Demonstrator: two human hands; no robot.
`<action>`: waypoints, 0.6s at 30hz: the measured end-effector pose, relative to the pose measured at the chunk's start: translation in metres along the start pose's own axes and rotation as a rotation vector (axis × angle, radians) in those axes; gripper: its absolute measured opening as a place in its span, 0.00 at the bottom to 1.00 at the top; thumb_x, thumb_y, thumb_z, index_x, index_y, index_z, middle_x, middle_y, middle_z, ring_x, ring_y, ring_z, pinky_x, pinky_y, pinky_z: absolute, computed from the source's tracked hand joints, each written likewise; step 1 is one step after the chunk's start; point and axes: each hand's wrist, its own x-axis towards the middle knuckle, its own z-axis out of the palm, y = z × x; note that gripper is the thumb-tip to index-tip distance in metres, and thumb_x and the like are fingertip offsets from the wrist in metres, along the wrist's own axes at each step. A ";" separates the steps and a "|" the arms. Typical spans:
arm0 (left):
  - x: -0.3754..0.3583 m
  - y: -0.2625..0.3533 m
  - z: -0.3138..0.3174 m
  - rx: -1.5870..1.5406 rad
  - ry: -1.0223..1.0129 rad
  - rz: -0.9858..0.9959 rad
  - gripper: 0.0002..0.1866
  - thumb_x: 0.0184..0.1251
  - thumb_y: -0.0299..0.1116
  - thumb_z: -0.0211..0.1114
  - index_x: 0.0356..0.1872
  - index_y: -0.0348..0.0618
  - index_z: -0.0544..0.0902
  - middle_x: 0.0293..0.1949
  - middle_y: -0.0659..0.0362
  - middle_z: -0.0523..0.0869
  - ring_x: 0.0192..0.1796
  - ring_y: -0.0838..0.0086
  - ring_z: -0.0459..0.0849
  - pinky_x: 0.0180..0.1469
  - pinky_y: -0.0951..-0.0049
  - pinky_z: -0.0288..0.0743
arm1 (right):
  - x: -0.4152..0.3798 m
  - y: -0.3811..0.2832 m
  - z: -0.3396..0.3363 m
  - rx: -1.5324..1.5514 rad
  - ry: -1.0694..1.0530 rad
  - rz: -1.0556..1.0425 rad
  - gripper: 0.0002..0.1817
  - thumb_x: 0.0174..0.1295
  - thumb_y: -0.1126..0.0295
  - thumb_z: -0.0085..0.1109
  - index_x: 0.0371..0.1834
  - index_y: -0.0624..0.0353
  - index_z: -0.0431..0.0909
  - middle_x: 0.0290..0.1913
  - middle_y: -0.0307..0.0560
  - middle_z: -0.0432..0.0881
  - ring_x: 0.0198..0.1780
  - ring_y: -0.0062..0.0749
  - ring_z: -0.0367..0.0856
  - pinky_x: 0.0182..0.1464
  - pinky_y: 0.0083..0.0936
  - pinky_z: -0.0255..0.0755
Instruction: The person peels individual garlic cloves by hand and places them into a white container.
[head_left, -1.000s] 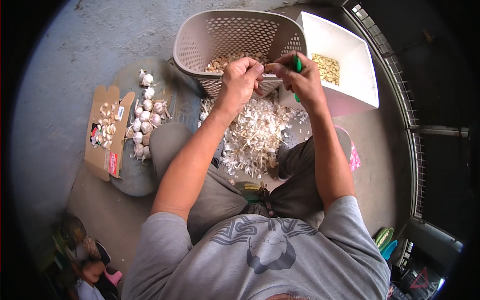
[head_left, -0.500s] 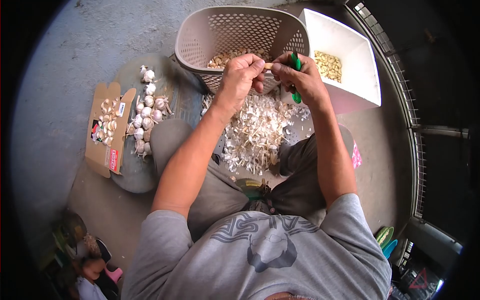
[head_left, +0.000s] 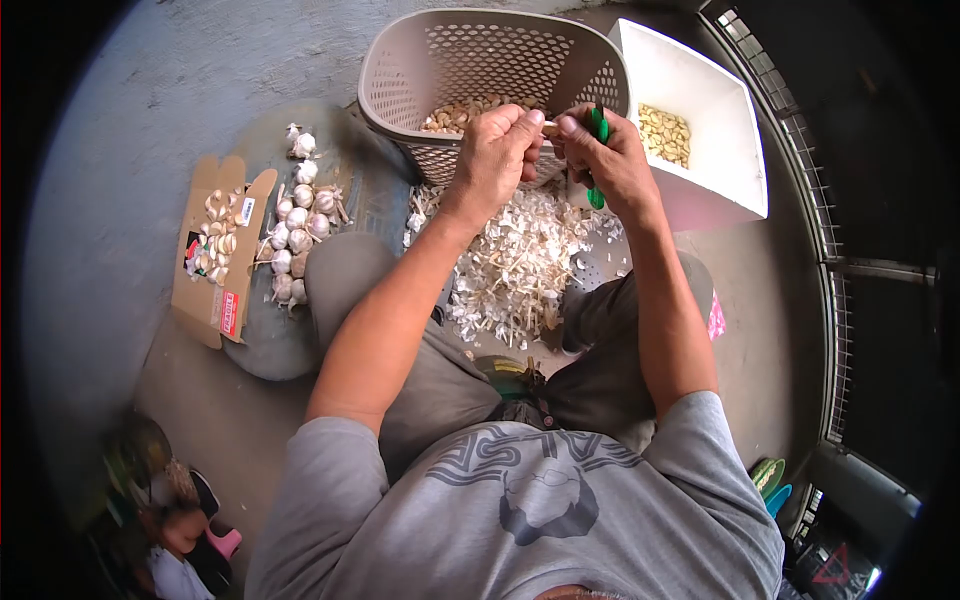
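Observation:
My left hand (head_left: pixel 497 158) is closed, pinching a pale garlic clove (head_left: pixel 549 127) between thumb and fingers over the front rim of the basket. Close beside it, my right hand (head_left: pixel 612 160) has its thumb and fingertips at the clove's other end. A small green-handled knife (head_left: pixel 598 126) is tucked in the right hand, sticking out above and below it; its blade is hidden. Below both hands spreads a heap of garlic skins and stalks (head_left: pixel 520 255). The brown plastic basket (head_left: pixel 395 85) holds many unpeeled cloves (head_left: pixel 465 113).
A white foam box (head_left: pixel 725 100) with peeled cloves (head_left: pixel 663 135) stands right of the basket. Whole garlic bulbs (head_left: pixel 300 220) lie on a grey round-ended surface (head_left: pixel 355 170) at left, beside a cardboard piece (head_left: pixel 200 315) with loose cloves. Another person (head_left: pixel 185 540) shows at lower left.
Both hands have shifted slightly right in view, along with the surroundings. The clove between the fingertips is turned and more covered by the fingers than before.

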 end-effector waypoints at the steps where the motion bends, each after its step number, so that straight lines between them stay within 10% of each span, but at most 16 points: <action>1: -0.001 0.001 0.000 0.003 0.004 -0.002 0.19 0.81 0.43 0.60 0.32 0.39 0.80 0.27 0.62 0.80 0.26 0.81 0.78 0.28 0.80 0.76 | -0.001 -0.002 0.001 -0.012 0.009 0.006 0.12 0.75 0.63 0.64 0.38 0.61 0.80 0.22 0.32 0.74 0.20 0.14 0.68 0.21 0.18 0.63; 18: -0.001 0.001 -0.001 0.202 0.001 0.055 0.10 0.78 0.31 0.58 0.40 0.35 0.82 0.28 0.61 0.84 0.25 0.81 0.82 0.26 0.79 0.76 | 0.001 0.004 0.000 -0.184 -0.033 -0.040 0.12 0.71 0.63 0.69 0.37 0.61 0.82 0.21 0.31 0.75 0.23 0.13 0.70 0.23 0.18 0.64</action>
